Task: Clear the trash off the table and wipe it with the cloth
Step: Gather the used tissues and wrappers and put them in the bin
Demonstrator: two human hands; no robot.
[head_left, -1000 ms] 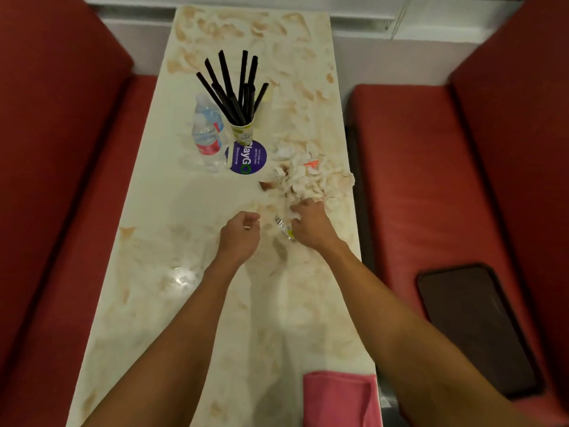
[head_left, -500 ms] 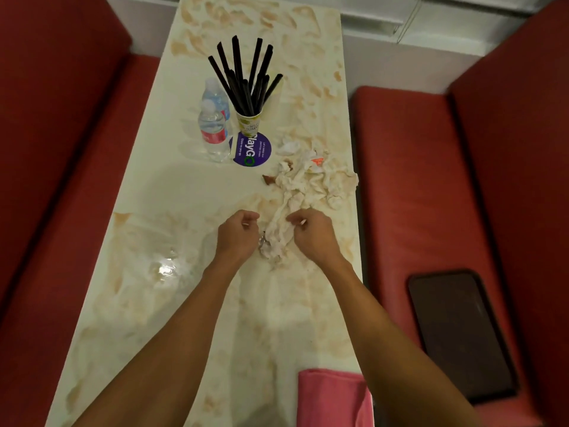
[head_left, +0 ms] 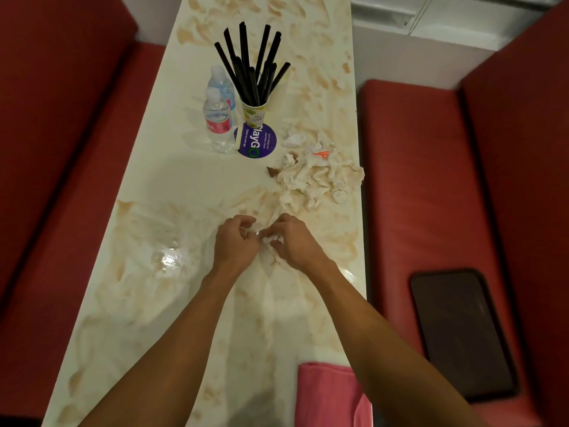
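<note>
left hand (head_left: 235, 245): fingers (head_left: 244, 223) curled | right hand (head_left: 297, 241): fingers curled | hands nearly touching

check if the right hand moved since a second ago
Yes. The right hand has drawn back from the tissue pile toward the person, farther from the purple sticker, and now grips a crumpled tissue together with the left hand.

A: Table (head_left: 191, 186) surface?
B: Cream, with tan marbled streaks. Cloth (head_left: 326, 392): plain pink.
A: Remaining items?
B: Benches (head_left: 409, 180) red. Straws (head_left: 246, 66) black. Sticker (head_left: 255, 143) purple, white lettering, green ring. Tissues (head_left: 317, 180) white, brown-stained.
</note>
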